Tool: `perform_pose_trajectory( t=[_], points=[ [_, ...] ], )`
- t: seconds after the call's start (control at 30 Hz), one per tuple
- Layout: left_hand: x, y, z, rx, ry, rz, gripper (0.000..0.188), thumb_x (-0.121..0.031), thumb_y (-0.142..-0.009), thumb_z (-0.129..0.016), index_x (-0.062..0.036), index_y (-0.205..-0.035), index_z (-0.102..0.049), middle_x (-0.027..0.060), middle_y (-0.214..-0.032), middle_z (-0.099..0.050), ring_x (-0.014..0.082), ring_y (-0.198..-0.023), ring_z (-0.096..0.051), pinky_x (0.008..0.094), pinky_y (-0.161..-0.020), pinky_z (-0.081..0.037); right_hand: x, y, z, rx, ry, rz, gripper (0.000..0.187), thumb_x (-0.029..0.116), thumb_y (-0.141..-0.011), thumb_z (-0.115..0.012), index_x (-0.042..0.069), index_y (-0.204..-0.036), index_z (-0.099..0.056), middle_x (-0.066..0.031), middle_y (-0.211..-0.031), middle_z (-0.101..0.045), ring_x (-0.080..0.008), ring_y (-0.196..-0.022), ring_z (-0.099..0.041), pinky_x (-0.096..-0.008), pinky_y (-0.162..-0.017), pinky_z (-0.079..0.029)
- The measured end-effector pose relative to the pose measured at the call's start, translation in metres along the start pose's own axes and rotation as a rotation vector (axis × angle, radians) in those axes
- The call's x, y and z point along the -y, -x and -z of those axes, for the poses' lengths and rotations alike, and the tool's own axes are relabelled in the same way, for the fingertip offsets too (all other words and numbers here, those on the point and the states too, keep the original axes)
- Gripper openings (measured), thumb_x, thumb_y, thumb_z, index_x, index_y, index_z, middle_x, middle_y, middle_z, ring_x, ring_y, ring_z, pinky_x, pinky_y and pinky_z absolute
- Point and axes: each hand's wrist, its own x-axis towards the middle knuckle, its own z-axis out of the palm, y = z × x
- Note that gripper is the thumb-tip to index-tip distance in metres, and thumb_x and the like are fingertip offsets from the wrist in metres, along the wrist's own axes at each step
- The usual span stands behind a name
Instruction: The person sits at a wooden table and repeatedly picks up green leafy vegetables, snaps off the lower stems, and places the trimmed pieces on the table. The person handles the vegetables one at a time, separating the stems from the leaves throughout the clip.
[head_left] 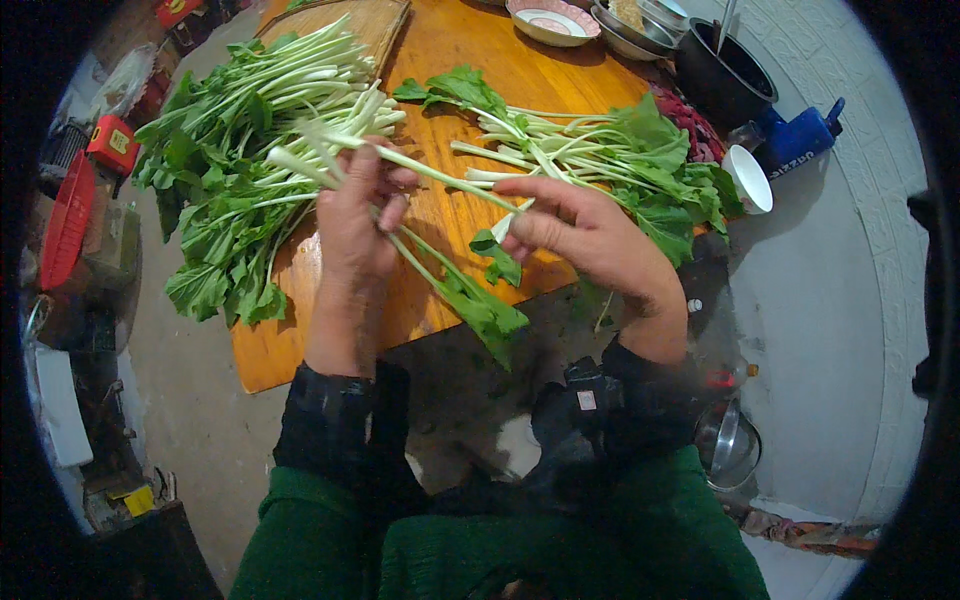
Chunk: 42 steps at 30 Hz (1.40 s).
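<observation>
My left hand (352,225) is closed around a few pale stalks of leafy greens (428,170), above the wooden table (300,345). One long stalk reaches across to my right hand (590,230), whose thumb and fingers pinch its far end. Below my right fingers hangs a small torn green leaf (497,262). From under my left hand a leafy stem (480,305) droops toward the table's near edge. Beside my left hand lies a big pile of greens (235,130), pale stems toward the middle. Beyond my right hand lies a smaller pile (610,150), leaves to the right.
A woven tray (385,30) lies at the far left of the table. Bowls (553,22), a black pot (722,70), a white cup (746,180) and a blue bottle (800,138) stand at the far right. A red basket (68,222) is off to the left.
</observation>
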Motion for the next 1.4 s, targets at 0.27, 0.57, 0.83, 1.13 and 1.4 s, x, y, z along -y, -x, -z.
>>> perform_pose_trajectory(
  t=[0.27,0.57,0.83,1.13,1.4],
  points=[
    [-0.008,-0.019,0.035,-0.209,0.132,-0.072,0.019,-0.018,-0.09,-0.051,-0.0029,-0.101,-0.053,0.0049,-0.084,-0.059,0.0095,-0.072,-0.057,0.0164,-0.038,-0.032,0.008,0.027,0.035,-0.124,0.116,-0.11,0.021,0.014,-0.085,-0.053,-0.001,-0.099,-0.059,0.0017,-0.071,-0.054,-0.0061,-0.061,-0.048,-0.021,-0.056,-0.041],
    [-0.002,-0.023,0.045,-0.122,0.234,-0.084,0.015,-0.016,-0.089,-0.052,-0.0029,-0.097,-0.053,0.005,-0.086,-0.061,0.0115,-0.071,-0.061,0.0178,-0.038,-0.033,0.002,0.023,0.044,-0.274,0.108,0.028,0.024,0.024,-0.086,-0.053,0.003,-0.078,-0.06,-0.0004,-0.071,-0.055,-0.0067,-0.062,-0.048,-0.0209,-0.056,-0.039],
    [-0.007,-0.024,0.044,-0.033,0.302,-0.039,0.016,-0.019,-0.09,-0.049,-0.0031,-0.094,-0.051,0.0053,-0.081,-0.057,0.0098,-0.061,-0.051,0.018,-0.037,-0.031,0.018,0.049,0.053,0.167,0.223,0.118,0.019,0.017,-0.08,-0.062,0.0,-0.089,-0.065,-0.0056,-0.082,-0.063,-0.013,-0.079,-0.058,-0.026,-0.072,-0.046],
    [-0.012,-0.019,0.036,0.103,0.354,0.069,0.017,-0.02,-0.091,-0.044,-0.005,-0.084,-0.046,0.0007,-0.07,-0.041,0.0081,-0.053,-0.034,0.0193,-0.039,-0.028,0.023,0.044,0.05,0.346,0.252,0.155,0.021,0.011,-0.076,-0.065,0.0,-0.094,-0.064,-0.0045,-0.082,-0.063,-0.0114,-0.08,-0.057,-0.0248,-0.072,-0.045],
    [-0.006,-0.014,0.024,0.144,0.344,0.124,0.018,-0.022,-0.088,-0.047,-0.0067,-0.077,-0.047,0.0047,-0.076,-0.049,0.012,-0.058,-0.043,0.0228,-0.045,-0.034,-0.018,0.014,0.053,-0.626,0.541,-0.006,0.021,0.013,-0.074,-0.063,-0.001,-0.089,-0.062,-0.0093,-0.081,-0.061,-0.0148,-0.074,-0.056,-0.0258,-0.068,-0.045]
  ],
)
